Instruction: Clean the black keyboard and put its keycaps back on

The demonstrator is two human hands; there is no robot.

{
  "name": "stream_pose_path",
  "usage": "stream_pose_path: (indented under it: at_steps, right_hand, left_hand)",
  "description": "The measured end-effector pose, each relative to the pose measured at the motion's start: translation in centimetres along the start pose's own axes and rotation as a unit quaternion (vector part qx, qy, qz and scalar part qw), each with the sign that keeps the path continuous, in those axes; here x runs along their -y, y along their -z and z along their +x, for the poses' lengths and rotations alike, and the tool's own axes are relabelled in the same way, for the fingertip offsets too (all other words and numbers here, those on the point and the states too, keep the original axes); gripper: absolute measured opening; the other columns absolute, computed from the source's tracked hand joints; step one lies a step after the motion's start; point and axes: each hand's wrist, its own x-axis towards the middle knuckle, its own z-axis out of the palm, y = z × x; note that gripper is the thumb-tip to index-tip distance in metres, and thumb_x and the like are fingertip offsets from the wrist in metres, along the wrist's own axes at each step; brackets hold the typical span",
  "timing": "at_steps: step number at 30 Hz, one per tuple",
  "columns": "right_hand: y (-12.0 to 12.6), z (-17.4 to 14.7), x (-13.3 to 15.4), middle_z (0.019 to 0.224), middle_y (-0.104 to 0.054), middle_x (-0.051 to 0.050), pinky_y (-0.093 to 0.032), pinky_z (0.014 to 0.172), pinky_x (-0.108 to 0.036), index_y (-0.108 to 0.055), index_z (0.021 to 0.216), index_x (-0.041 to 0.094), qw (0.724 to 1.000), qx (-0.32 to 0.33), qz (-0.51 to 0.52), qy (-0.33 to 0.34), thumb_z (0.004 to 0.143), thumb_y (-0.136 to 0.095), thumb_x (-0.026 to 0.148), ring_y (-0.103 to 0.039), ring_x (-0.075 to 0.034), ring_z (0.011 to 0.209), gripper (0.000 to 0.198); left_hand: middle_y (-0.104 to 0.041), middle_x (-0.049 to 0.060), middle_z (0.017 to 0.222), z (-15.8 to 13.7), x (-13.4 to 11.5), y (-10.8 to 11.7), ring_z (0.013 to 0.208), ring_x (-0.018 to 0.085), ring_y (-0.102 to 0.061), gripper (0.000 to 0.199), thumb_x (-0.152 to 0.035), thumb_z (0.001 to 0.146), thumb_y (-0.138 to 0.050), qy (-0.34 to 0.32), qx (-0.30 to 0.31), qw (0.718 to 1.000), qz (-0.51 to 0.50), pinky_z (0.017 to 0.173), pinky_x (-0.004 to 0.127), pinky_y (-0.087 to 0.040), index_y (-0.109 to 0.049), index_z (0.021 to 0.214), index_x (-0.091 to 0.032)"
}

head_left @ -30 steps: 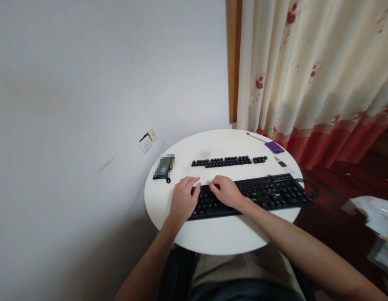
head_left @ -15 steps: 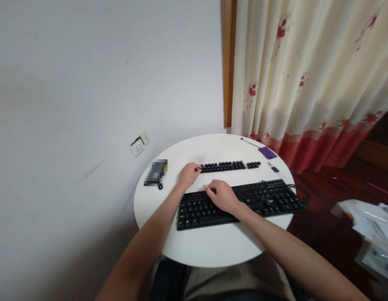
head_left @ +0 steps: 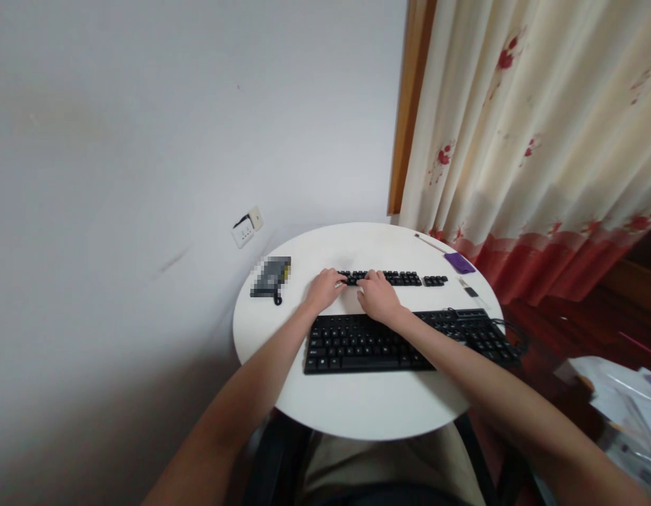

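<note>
Rows of loose black keycaps (head_left: 403,278) lie on the white round table (head_left: 351,414), behind a black computer keyboard (head_left: 362,344). At the left end of the rows is my left hand (head_left: 326,289), its thumb and forefinger closed on a keycap. My right hand (head_left: 378,295) reaches over the keyboard to the same rows, fingers bent and closed at a keycap near my left fingertips. My fingers partly hide the keycaps they touch. Under my right forearm, part of the keyboard is covered. A shorter group of keycaps (head_left: 435,280) sits to the right.
A blurred-out dark object (head_left: 272,276) lies at the table's left. Toward the right edge are a purple cloth (head_left: 459,263), a thin stick (head_left: 430,243) and a small brush (head_left: 468,288). The keyboard's cable (head_left: 509,330) hangs by the right edge. A wall socket (head_left: 244,232) is behind.
My right hand has moved forward from above the keyboard to the keycap rows. My left hand stays at their left end. The view has shifted slightly.
</note>
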Motion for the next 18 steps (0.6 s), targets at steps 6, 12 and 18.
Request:
stream_pose_path:
  at_steps: [6, 12, 18]
  right_hand:
    - [-1.5, 3.2, -0.4, 0.117, -0.056, -0.019, -0.043, 0.09, -0.039, -0.072, 0.11, 0.014, 0.999, 0.031, -0.028, 0.017, 0.094, -0.047, 0.018, -0.045, -0.032, 0.113, 0.03]
    - [-1.9, 3.5, -0.4, 0.123, -0.055, -0.018, -0.043, 0.093, -0.039, -0.075, 0.108, 0.017, 0.997, 0.049, -0.039, 0.049, 0.095, -0.046, 0.02, -0.043, -0.032, 0.115, 0.031]
    - [-1.7, 4.1, -0.8, 0.124, -0.058, -0.015, -0.043, 0.094, -0.037, -0.074, 0.107, 0.016, 0.995, 0.044, -0.042, 0.074, 0.094, -0.049, 0.017, -0.044, -0.03, 0.115, 0.028]
  left_hand:
    - [-0.068, 0.008, 0.1, -0.3, -0.2, 0.0, 0.099, 0.024, -0.058, 0.023, -0.023, 0.089, -0.064, -0.016, 0.01, 1.0, 0.016, 0.09, 0.033, -0.047, -0.076, 0.108, -0.023]
    - [-0.069, 0.008, 0.104, -0.3, -0.1, 0.2, 0.101, 0.023, -0.059, 0.017, -0.024, 0.088, -0.065, -0.01, 0.005, 1.0, 0.001, 0.093, 0.033, -0.047, -0.079, 0.099, -0.023]
    - [-0.074, 0.004, 0.1, -0.5, -0.2, 0.6, 0.098, 0.022, -0.062, 0.012, -0.022, 0.085, -0.068, -0.009, 0.018, 1.0, -0.024, 0.096, 0.033, -0.047, -0.079, 0.089, -0.025]
